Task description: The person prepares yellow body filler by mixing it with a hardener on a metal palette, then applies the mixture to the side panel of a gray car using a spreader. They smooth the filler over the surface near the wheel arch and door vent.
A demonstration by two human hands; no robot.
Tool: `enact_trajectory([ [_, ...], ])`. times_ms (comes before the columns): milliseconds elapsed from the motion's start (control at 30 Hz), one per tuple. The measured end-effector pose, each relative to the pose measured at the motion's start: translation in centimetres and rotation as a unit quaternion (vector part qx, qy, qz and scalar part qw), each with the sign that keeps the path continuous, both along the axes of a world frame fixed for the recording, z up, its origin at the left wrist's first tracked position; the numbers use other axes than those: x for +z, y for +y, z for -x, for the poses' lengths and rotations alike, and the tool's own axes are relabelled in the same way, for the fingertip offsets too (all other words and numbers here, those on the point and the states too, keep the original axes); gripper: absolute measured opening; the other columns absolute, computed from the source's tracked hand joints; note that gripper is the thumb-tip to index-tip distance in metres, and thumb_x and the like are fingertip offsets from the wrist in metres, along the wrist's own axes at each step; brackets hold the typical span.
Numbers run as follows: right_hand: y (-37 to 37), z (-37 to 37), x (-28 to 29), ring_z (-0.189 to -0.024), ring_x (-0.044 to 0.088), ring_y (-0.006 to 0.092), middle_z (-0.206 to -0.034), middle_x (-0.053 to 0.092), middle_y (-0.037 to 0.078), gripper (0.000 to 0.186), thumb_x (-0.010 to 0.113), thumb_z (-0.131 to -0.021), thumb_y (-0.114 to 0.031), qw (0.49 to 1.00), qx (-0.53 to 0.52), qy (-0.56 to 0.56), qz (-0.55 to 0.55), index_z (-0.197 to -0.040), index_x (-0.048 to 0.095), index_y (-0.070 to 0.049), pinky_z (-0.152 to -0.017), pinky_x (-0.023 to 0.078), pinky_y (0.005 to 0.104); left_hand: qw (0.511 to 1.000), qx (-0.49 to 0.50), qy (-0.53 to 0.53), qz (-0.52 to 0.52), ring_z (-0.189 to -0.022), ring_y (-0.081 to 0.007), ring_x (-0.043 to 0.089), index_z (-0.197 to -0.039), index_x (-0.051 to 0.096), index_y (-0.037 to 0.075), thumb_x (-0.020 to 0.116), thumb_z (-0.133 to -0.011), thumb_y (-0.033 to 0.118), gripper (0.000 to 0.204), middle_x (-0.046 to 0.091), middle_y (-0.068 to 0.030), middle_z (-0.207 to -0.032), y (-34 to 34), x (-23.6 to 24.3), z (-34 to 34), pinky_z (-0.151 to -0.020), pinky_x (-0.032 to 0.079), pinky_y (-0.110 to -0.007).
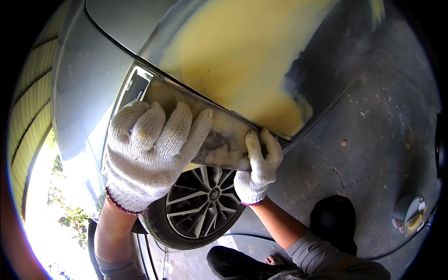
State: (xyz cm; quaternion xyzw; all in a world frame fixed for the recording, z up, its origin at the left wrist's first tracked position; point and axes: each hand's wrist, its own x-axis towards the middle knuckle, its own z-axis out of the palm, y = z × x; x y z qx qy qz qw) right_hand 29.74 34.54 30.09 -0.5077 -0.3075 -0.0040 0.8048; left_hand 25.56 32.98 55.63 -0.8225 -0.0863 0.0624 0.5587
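A grey car body takes up the upper half of the view, with a broad patch of yellow filler [233, 51] on it. Below a dark seam, a narrow body panel [226, 128] carries blotchy beige and grey filler. My left hand [151, 135], in a white knitted glove, lies against this panel with its fingers apart and a little bent. No object shows in it. At the panel's right end is my gloved right hand [259, 163], its visible fingers curled. What its hidden side grips, if anything, cannot be made out.
A car wheel [205, 205] with a multi-spoke rim sits below the panel. On the scuffed grey floor [336, 154], a round tin [409, 214] stands at the right near a dark hose. My dark-clad knees [332, 219] are at the bottom. Bright daylight and plants show at left.
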Motion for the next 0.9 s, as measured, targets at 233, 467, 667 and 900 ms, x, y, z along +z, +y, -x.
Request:
enact_trajectory([
  [233, -0.2, -0.2, -0.3, -0.118, 0.054, 0.0339, -0.127, 0.059, 0.019, 0.055, 0.07, -0.071, 0.009, 1.0, 0.012, -0.026, 0.002, -0.123, 0.069, -0.008, -0.105, 0.041, 0.0414, 0.999, -0.004, -0.033, -0.002, -0.105, -0.0195, 0.048, -0.118, 0.071, 0.022, 0.063, -0.063, 0.028, 0.055, 0.056, 0.0021, -0.112, 0.2, -0.8, 0.8, -0.091, 0.045, -0.038],
  [467, -0.1, 0.3, -0.7, -0.118, 0.053, 0.0341, -0.126, 0.057, 0.018, 0.056, 0.065, -0.068, 0.007, 0.998, 0.02, -0.052, -0.003, -0.122, 0.069, -0.007, -0.108, 0.038, 0.0447, 0.999, 0.029, -0.04, 0.01, -0.104, -0.0192, 0.048, -0.118, 0.071, 0.02, 0.064, -0.064, 0.029, 0.054, 0.056, 0.0023, -0.113, -0.5, -0.9, 2.2, -0.091, 0.044, -0.037],
  [667, -0.4, 0.9, -1.3, -0.12, 0.049, 0.0361, -0.128, 0.055, 0.017, 0.06, 0.061, -0.063, -0.001, 0.995, 0.043, -0.093, 0.001, -0.122, 0.069, -0.01, -0.111, 0.034, 0.0528, 0.996, 0.052, -0.076, 0.017, -0.099, -0.0186, 0.047, -0.114, 0.072, 0.021, 0.066, -0.064, 0.028, 0.051, 0.056, 0.0026, -0.111, -1.2, -1.7, 4.2, -0.088, 0.043, -0.035],
  [900, -2.3, 1.9, -1.3, -0.111, 0.054, 0.0375, -0.119, 0.059, 0.015, 0.063, 0.062, -0.056, -0.002, 0.989, 0.084, -0.115, 0.023, -0.116, 0.073, -0.017, -0.102, 0.042, 0.0509, 0.99, 0.09, -0.108, 0.023, -0.093, -0.0176, 0.048, -0.114, 0.073, 0.021, 0.066, -0.064, 0.027, 0.05, 0.057, 0.0027, -0.109, -3.3, -2.8, 6.7, -0.079, 0.043, -0.036],
])
